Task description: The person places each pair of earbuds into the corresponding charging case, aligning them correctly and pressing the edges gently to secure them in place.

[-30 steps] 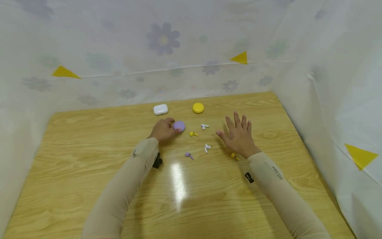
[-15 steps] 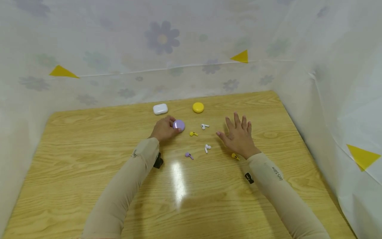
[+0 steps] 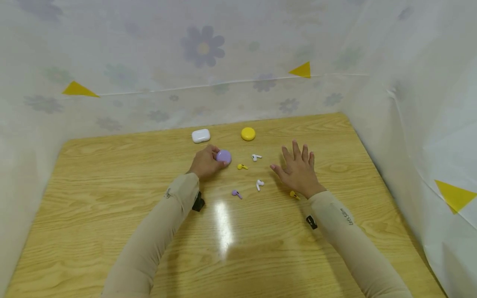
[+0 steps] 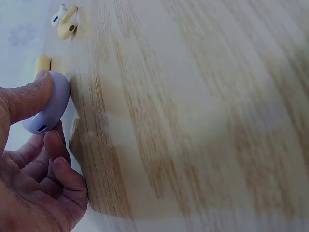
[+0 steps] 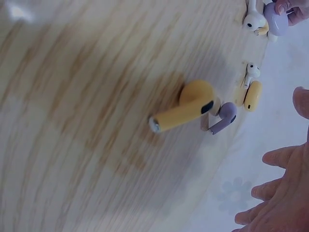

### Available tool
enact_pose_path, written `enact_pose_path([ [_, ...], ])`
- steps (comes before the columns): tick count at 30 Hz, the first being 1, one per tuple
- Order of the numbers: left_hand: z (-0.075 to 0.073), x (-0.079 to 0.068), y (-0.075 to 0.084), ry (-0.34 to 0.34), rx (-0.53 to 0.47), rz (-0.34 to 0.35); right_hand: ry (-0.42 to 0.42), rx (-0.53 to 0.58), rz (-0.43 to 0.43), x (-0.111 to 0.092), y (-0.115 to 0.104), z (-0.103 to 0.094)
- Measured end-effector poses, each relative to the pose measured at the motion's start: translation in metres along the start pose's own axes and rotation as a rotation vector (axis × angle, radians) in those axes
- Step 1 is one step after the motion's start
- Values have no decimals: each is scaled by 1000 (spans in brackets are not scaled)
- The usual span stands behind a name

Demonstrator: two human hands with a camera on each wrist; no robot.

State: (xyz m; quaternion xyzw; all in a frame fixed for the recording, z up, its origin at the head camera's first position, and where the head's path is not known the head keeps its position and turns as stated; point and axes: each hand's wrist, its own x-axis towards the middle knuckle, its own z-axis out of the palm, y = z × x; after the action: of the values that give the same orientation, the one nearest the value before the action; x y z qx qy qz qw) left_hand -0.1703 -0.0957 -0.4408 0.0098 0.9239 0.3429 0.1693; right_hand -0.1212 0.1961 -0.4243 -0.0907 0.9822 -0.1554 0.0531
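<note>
My left hand (image 3: 206, 161) grips a round purple earbud case (image 3: 223, 157) by its edge, with the thumb on it in the left wrist view. The right hand (image 3: 299, 171) is spread open, palm down, holding nothing. A yellow earbud (image 3: 294, 195) lies by the right wrist; just past it in the right wrist view is a purple earbud (image 5: 226, 117), hidden by the hand in the head view. Between the hands lie another yellow earbud (image 3: 242, 167), a white earbud (image 3: 256, 157), a second white earbud (image 3: 259, 184) and another purple earbud (image 3: 237, 194).
A white earbud case (image 3: 201, 135) and a round yellow case (image 3: 248, 133) stand near the far edge of the wooden table (image 3: 112, 186). Flower-patterned sheeting (image 3: 149, 54) hangs behind the table and along its sides.
The purple case tilts slightly in the left hand, its glare appearing and then fading. Otherwise both hands and the earbuds stay put.
</note>
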Motion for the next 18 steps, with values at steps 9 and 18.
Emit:
enact_pose_path([
  [9, -1, -2, 0, -11, 38, 6, 9, 10, -6, -1, 0, 3],
  [18, -5, -3, 1, -22, 42, -8, 5, 19, -4, -2, 0, 4],
])
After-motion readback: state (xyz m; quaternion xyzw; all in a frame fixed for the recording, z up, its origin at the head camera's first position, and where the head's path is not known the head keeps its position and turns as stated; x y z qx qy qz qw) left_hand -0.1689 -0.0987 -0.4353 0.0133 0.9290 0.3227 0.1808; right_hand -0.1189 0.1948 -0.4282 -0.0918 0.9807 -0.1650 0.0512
